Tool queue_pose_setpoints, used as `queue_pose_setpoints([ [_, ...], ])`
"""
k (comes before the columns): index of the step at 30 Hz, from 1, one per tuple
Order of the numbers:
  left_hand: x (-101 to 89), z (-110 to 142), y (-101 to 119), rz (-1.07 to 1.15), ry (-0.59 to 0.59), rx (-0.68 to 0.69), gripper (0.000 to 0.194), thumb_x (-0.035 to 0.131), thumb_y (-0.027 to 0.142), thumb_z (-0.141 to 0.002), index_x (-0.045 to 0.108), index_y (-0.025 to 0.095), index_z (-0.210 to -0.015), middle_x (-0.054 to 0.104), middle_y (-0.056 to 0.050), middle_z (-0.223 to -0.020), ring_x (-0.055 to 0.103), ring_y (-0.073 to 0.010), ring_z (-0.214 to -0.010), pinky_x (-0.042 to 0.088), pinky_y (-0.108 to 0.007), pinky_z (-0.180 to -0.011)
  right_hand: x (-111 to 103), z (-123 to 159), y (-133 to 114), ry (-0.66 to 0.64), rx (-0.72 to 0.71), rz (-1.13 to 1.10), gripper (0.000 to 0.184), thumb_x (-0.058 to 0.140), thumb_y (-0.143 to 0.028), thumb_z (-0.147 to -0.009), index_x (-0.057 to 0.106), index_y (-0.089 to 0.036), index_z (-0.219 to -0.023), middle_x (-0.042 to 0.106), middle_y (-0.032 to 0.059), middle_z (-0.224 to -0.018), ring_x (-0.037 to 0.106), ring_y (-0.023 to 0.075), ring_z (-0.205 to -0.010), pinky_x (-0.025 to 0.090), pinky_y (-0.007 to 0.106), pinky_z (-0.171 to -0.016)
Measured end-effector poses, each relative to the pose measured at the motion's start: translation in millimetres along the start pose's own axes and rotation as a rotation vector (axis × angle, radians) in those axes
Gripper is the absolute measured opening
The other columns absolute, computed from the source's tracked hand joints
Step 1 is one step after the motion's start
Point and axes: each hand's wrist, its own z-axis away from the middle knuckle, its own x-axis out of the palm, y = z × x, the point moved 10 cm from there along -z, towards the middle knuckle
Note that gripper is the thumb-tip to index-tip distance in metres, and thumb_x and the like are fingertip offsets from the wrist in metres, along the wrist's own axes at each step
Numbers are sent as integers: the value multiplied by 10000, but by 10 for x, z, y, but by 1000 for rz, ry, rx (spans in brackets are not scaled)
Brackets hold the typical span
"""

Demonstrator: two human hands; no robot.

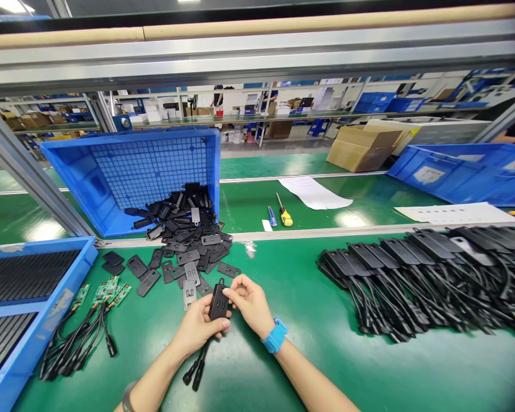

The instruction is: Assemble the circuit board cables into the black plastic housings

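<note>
A small black plastic case (218,302) with two short cables (196,369) hanging from its lower end is held up over the green bench. My left hand (201,320) grips its lower part, thumb across the front. My right hand (249,300) pinches its upper right edge between thumb and fingers. Just behind lie loose flat black covers (190,293), part of a heap spilling from a tipped blue crate (154,171). Left of my hands rest several green circuit boards (106,290) with black cables attached.
A blue tray (62,309) of stacked black strips stands at the left. Rows of cased units with cables (390,263) cover the right side. Behind are a yellow screwdriver (286,217), a blue cutter (272,216), paper (315,193), a cardboard box (363,147) and another blue crate (463,171).
</note>
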Motion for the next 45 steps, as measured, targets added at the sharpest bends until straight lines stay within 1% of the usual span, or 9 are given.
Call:
queue_pose_setpoints([
  [7, -6, 13, 75, -112, -3, 78, 535, 671, 353, -787, 489, 180, -1259, 630, -120, -1030, 647, -215, -829, 538, -248, -624, 222, 28, 85, -229, 128, -139, 454, 583, -602, -776, 565, -150, -802, 535, -10, -633, 453, 87, -495, 339, 205, -481],
  [12, -30, 12, 59, -142, 53, 97, 545, 634, 349, -806, 475, 153, -1290, 643, -128, -974, 656, -228, -773, 553, -309, -649, 186, 24, 132, -158, 92, -45, 471, 526, -601, -817, 573, -136, -755, 467, -21, -567, 408, 95, -502, 341, 214, -500],
  [20, 97, 47, 115, -37, -5, 174, 1017, 720, 177, -669, 99, 241, -1472, 578, -137, -1151, 599, -230, -969, 500, -336, -809, 135, 136, -220, -72, -330, 756, 661, 431, -304, -884, 154, -127, -1457, 416, 169, -1263, 461, 261, -1150, 407, 399, -987],
  [24, -477, 339, 542, -725, 282, 289, 484, 583, 123, -762, 555, 243, -1230, 584, -107, -1142, 571, -241, -989, 480, -341, -825, -392, -45, -93, 60, -206, 1323, 546, 383, -150, -854, 335, -37, -1386, 485, 245, -1122, 557, 325, -949, 475, 465, -825],
  [28, -1422, 987, 844, -1388, 799, 23, 278, 476, 117, -834, 559, 168, -1094, 566, -123, -1099, 540, -257, -1047, 426, -361, -908, -804, -82, -138, 278, -102, 1667, 478, 394, -102, -820, 496, -100, -1287, 524, 248, -1095, 561, 365, -879, 478, 484, -682],
  [34, -2214, 1648, 787, -1446, 1011, -280, 220, 505, 165, -815, 509, 132, -1032, 608, -110, -859, 617, -273, -773, 464, -347, -676, -260, 37, -313, 72, -351, 1210, 392, 441, -207, -855, 559, -139, -1223, 519, 180, -1202, 509, 327, -1086, 426, 470, -914],
  [37, -2048, 1636, 904, -1308, 1033, -86, 196, 473, 205, -831, 501, 197, -1025, 604, -36, -814, 609, -211, -724, 450, -300, -656, 196, 159, -200, -281, -271, 637, 321, 454, -325, -882, 615, -200, -1130, 581, 125, -1147, 553, 267, -1063, 434, 426, -938],
  [40, -1516, 1323, 938, -923, 789, 188, 175, 535, 267, -804, 525, 220, -972, 588, -9, -767, 594, -168, -663, 460, -261, -615, 586, 381, 1, -544, 39, 102, 452, 555, -482, -840, 562, -208, -1199, 594, 128, -1157, 577, 257, -1051, 450, 423, -920],
  [45, -617, 591, 870, -622, 293, 293, 197, 566, 293, -822, 602, 240, -1008, 649, -51, -870, 631, -198, -739, 507, -257, -573, 699, 493, 2, -477, 274, -455, 570, 602, -540, -815, 475, -200, -1255, 622, 101, -1021, 604, 191, -879, 489, 355, -805],
])
